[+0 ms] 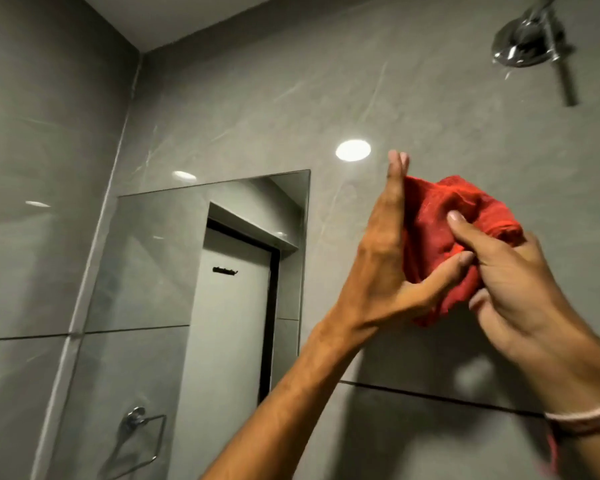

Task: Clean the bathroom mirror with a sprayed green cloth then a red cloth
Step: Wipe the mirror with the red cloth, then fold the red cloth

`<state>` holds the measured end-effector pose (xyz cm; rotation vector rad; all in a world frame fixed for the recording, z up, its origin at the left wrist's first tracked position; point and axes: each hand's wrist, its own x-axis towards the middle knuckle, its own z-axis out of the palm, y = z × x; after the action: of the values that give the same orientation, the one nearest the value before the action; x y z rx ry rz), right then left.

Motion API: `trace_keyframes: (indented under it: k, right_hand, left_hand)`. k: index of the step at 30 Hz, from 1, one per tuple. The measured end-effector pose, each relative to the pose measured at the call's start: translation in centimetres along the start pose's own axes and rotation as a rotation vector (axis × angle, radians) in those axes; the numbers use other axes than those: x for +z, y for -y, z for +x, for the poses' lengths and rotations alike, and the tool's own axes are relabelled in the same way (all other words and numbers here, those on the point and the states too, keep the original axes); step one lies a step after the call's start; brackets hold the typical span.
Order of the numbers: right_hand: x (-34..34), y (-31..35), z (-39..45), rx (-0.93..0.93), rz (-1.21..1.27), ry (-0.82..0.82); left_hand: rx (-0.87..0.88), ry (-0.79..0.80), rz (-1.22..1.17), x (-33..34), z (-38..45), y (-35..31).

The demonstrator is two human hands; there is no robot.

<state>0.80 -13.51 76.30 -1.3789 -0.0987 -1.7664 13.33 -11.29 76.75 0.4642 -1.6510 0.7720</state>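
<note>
While both hands bunch the red cloth [440, 237], the mirror [201, 265] waits off to their left, apart from it.

Left hand [385, 258] lies flat against the cloth's left side, thumb pinching its lower fold; right hand [513, 282] grips the right side. Nearer the mirror's right edge, the left hand looks better placed to wipe. No containers show.
</note>
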Motion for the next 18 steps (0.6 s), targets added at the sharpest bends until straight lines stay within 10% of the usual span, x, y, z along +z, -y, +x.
trace_keyframes:
  k: [5, 10, 18]
  right_hand:
    - [-4.1, 3.2, -1.8, -0.05, 0.151, -0.064]
    - [-7.1, 4.3, -5.8, -0.132, 0.075, -0.173]
    - [-15.1, 4.9, -15.9, -0.01, -0.03, -0.175]
  left_hand:
    - [-0.45, -0.346, -0.346, 0.6, -0.7, -3.9]
    - [-0.814, 0.047, -0.862, 4.4, -3.9, -7.2]
    - [-1.054, 0.088, -0.942, 12.0, -12.9, -14.6]
